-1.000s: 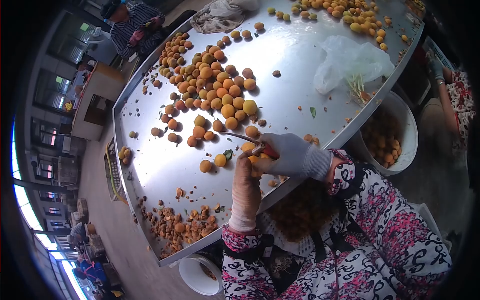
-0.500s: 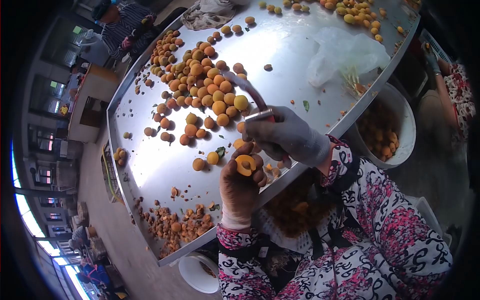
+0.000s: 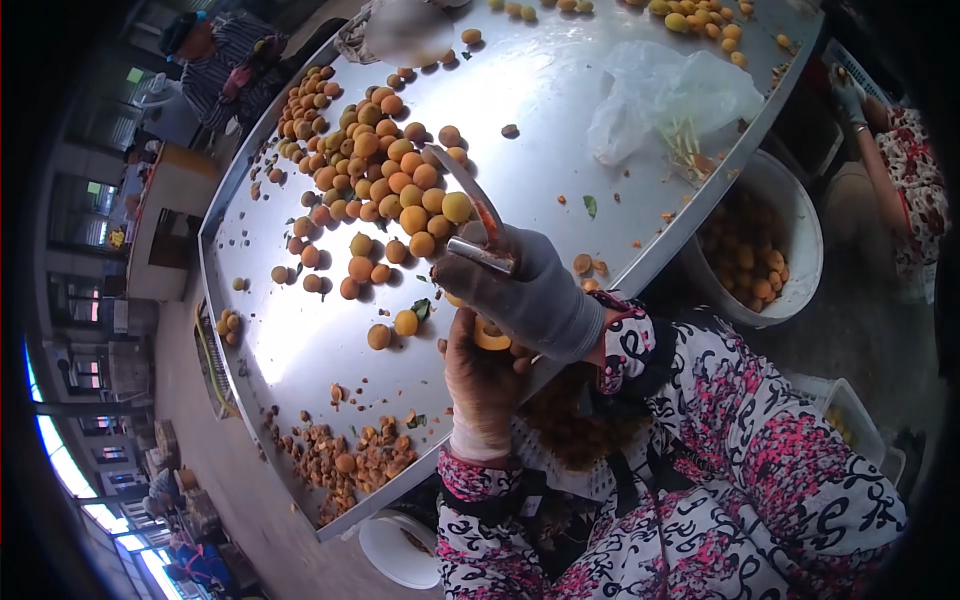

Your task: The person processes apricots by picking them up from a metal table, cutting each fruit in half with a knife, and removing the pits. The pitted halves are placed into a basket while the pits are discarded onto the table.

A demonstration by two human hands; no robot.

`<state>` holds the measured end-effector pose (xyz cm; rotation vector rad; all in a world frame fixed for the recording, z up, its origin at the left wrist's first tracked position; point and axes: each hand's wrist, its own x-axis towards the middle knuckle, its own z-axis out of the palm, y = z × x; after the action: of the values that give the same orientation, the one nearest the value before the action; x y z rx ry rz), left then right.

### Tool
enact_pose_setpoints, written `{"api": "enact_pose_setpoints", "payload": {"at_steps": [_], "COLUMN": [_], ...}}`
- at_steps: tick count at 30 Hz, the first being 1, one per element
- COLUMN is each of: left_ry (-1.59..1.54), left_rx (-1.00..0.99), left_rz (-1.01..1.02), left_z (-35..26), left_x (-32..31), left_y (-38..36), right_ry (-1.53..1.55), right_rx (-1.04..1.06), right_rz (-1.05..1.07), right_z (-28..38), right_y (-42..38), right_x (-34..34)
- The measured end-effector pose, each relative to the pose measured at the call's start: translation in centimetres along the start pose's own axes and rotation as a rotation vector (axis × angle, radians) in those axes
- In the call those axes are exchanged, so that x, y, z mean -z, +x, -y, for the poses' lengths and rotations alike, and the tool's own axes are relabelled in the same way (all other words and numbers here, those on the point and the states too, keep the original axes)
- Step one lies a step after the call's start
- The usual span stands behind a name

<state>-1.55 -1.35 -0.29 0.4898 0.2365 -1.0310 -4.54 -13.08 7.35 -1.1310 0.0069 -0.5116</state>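
Just above the near edge of the desk (image 3: 535, 170), the left hand (image 3: 482, 390) was curled around a cut fruit (image 3: 491, 336), its orange flesh facing up between the fingers. The gloved right hand (image 3: 535, 295) was closed round a curved tool (image 3: 483, 208) with a metal band, and partly covered the view of the fruit; whether the tool touched it could not be told.

Near the left hand, two whole fruits (image 3: 405, 322) and a green leaf (image 3: 421, 309) lay on the metal surface. Farther off spread a heap of yellow and orange fruits (image 3: 385, 170), and toward the near corner sat a scatter of brownish pieces (image 3: 345, 462). A clear plastic bag (image 3: 690, 100) rested near the right edge, above a white bucket (image 3: 813, 250) holding more fruit. Well apart, across the desk, was a person in a striped top (image 3: 225, 65).
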Motion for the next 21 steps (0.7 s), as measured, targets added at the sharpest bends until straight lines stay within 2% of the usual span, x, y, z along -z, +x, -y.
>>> {"api": "enact_pose_setpoints", "payload": {"at_steps": [2, 3, 5, 6, 8, 9, 11, 12, 14, 15, 16, 17, 18, 20, 21], "left_ry": [0.402, 0.402, 0.119, 0.119, 1.327, 1.326, 0.162, 0.161, -0.067, -0.066, 0.052, 0.168, 0.169, 0.310, 0.309], "left_rx": [-0.294, -0.294, -0.125, -0.125, -0.947, -0.948, -0.135, -0.136, 0.137, 0.138, -0.050, -0.232, -0.228, -0.192, -0.193], "left_rz": [-0.016, -0.016, 0.114, 0.113, 0.029, 0.028, -0.060, -0.061, 0.610, 0.610, 0.259, -0.095, -0.095, -0.050, -0.053], "left_z": [1.1, 1.0, 0.7, 1.0, 2.0, 1.7, 0.5, 0.1, -0.5, 0.2, 1.3, 2.1, 2.0, 1.4, 1.1], "left_x": [-1.0, -0.7, 0.6, 1.1, 1.3, 1.4, -0.4, 0.5, 1.4, 1.7, -0.8, -2.2, -2.3, -2.2, -1.9], "left_y": [0.0, 0.2, 0.8, 1.1, 1.4, 1.0, -0.3, 0.2, 1.3, 1.3, 0.5, 0.1, 0.0, -0.3, -0.5], "right_ry": [-0.049, -0.049, -0.365, -0.365, -0.146, 0.011, 0.278, 0.279, 0.292, 0.175, -0.113, -0.299, -0.484, -0.414, -0.112], "right_rx": [0.037, 0.037, 0.061, 0.061, 0.245, 0.098, -0.141, -0.142, -0.209, -0.065, 0.242, 0.303, 0.361, 0.422, 0.132], "right_rz": [0.009, 0.009, 0.095, 0.095, -0.127, -0.181, -0.310, -0.308, -0.292, -0.269, -0.149, -0.006, 0.138, 0.065, -0.114], "right_z": [-0.2, -0.1, 0.2, -0.4, -1.6, -1.7, -0.3, -0.2, -0.2, -1.0, -2.6, -2.0, -1.4, -1.2, -0.7], "right_y": [-0.2, -0.3, -0.5, -0.3, 0.4, 0.4, 1.0, 1.0, 0.8, 0.7, 0.7, 0.0, -0.6, 0.2, 0.3], "right_x": [0.0, 0.2, 0.6, 0.3, -0.6, -0.3, -0.1, 0.1, 0.5, -0.1, -0.4, -0.1, 0.2, -0.4, -0.3]}}
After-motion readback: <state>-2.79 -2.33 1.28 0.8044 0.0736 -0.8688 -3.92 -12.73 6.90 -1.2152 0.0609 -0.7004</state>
